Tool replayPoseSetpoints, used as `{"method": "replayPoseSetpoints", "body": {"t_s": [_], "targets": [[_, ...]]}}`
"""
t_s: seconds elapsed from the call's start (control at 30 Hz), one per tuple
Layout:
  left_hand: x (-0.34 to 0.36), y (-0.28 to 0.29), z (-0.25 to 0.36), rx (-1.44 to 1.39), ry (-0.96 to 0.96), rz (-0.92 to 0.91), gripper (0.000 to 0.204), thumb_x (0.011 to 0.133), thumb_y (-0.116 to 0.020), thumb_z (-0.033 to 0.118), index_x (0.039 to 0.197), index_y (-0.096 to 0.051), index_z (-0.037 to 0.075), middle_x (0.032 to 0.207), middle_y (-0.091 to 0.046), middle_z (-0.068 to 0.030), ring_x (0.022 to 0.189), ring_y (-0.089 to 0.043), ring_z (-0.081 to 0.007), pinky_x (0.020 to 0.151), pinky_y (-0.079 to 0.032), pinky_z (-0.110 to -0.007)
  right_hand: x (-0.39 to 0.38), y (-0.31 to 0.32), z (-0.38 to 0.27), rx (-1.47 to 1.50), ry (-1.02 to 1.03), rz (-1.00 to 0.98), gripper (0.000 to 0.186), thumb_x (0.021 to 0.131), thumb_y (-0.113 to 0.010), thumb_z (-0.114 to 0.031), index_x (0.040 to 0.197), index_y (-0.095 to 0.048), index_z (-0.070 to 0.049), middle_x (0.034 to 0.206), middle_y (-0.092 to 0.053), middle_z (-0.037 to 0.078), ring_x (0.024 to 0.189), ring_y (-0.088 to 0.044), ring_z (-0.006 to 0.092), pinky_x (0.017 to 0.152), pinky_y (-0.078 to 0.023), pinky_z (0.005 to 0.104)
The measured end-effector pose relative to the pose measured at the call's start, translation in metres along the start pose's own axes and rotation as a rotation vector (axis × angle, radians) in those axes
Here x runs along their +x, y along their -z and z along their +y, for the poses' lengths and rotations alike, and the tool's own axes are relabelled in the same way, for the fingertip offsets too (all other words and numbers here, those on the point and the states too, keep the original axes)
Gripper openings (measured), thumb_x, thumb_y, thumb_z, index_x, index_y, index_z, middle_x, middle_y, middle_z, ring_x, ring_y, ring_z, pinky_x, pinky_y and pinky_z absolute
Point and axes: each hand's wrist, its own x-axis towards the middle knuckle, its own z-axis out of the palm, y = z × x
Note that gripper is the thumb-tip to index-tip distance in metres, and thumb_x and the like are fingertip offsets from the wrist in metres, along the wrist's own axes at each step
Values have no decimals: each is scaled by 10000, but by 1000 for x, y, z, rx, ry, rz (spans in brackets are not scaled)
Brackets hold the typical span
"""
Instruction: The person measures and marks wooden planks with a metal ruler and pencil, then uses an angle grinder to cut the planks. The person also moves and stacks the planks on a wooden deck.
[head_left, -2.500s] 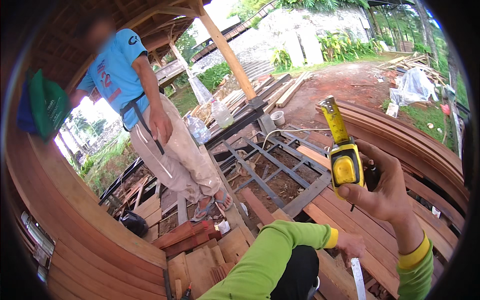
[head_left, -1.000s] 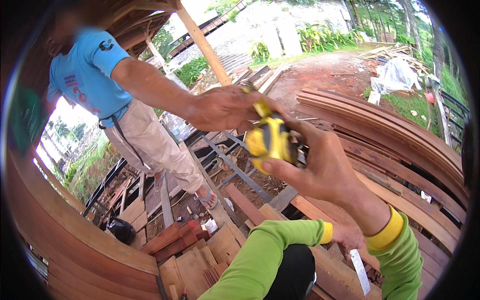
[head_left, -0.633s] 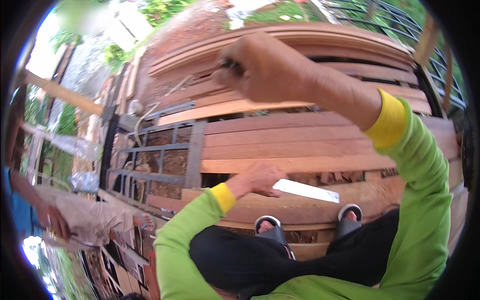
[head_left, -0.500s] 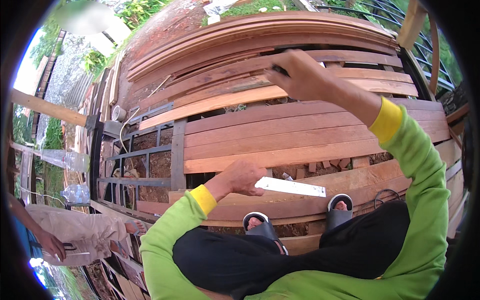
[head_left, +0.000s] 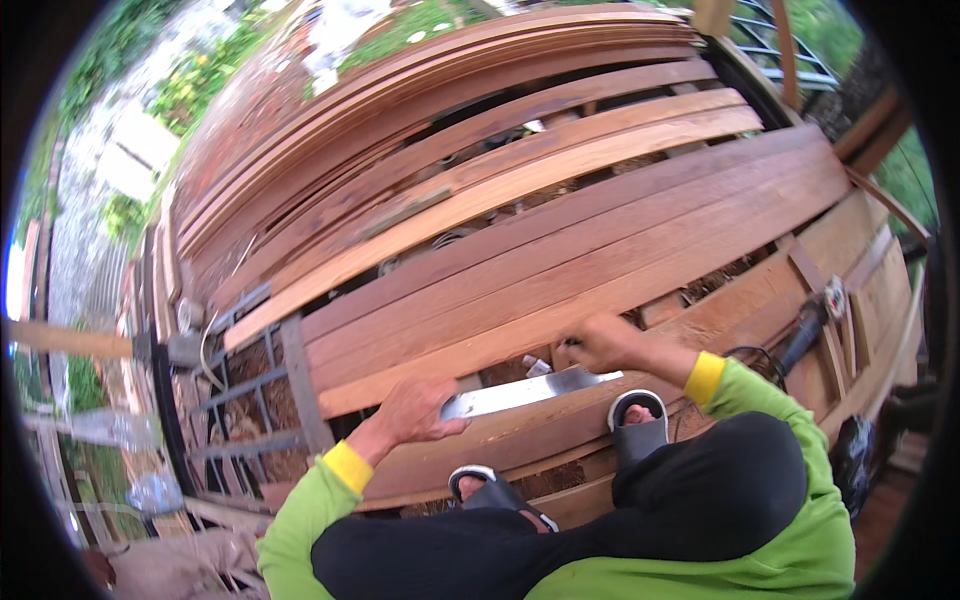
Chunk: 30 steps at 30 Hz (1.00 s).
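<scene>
My left hand [head_left: 412, 412] is closed around one end of a flat, shiny metal strip [head_left: 540, 390]. The strip reaches rightward over the gap between the near boards, just ahead of my feet. My right hand [head_left: 605, 345] is curled close to the strip's far end, with a small dark thing [head_left: 572, 343] at its fingers, too small to name. Whether that hand touches the strip cannot be told. Beyond both hands lie several reddish-brown planks [head_left: 590, 250] side by side, the nearest one lighter orange.
An angle grinder [head_left: 805, 325] lies on boards to the right, a black cord nearby. Long boards [head_left: 430, 85] are stacked at the far side. Open black metal framing [head_left: 235, 375] is at the left, near clear plastic bottles [head_left: 155, 492]. Gaps between planks show soil and wood scraps.
My right hand has come down from above the far planks to beside the metal strip. The strip has tilted in my left hand. The view has turned, bringing the grinder into sight.
</scene>
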Motion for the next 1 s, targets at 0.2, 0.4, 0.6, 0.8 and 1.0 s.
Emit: {"method": "replayPoseSetpoints", "body": {"t_s": [0.2,0.4,0.6,0.8,1.0], "targets": [[12,-4,-1,35,-80,20,361,701,-746,358,773,-564,54,709,-582,-151,681,-604,-362,594,-473,-462,-31,-38,13,122,-26,35,243,850,-613,-328,818,-726,-116,747,-683,171,720,-663,374,689,-535,466],[15,-10,-6,79,-175,-4,380,660,-770,354,739,-553,52,683,-559,-147,654,-583,-349,585,-462,-447,-40,-59,8,108,35,13,290,832,-617,-334,774,-704,-64,743,-667,201,730,-645,410,680,-518,501],[9,-25,-13,13,-80,-68,397,613,-803,327,728,-550,45,697,-561,-146,677,-579,-347,611,-447,-445,-36,-60,-12,101,109,24,266,824,-652,-317,794,-675,-54,702,-635,217,721,-630,432,636,-498,526],[13,-29,3,28,-122,-94,391,622,-810,313,758,-561,45,729,-568,-131,726,-582,-333,662,-428,-431,-41,-67,-17,159,183,54,256,829,-658,-302,802,-667,-47,707,-635,223,732,-633,434,630,-489,536],[22,-20,14,88,-81,-42,616,669,-813,331,1142,-569,20,997,-593,-177,968,-557,-371,835,-422,-466,-39,-77,-4,242,53,49,192,802,-650,-245,824,-697,-60,785,-667,212,772,-644,426,678,-501,516]]}}
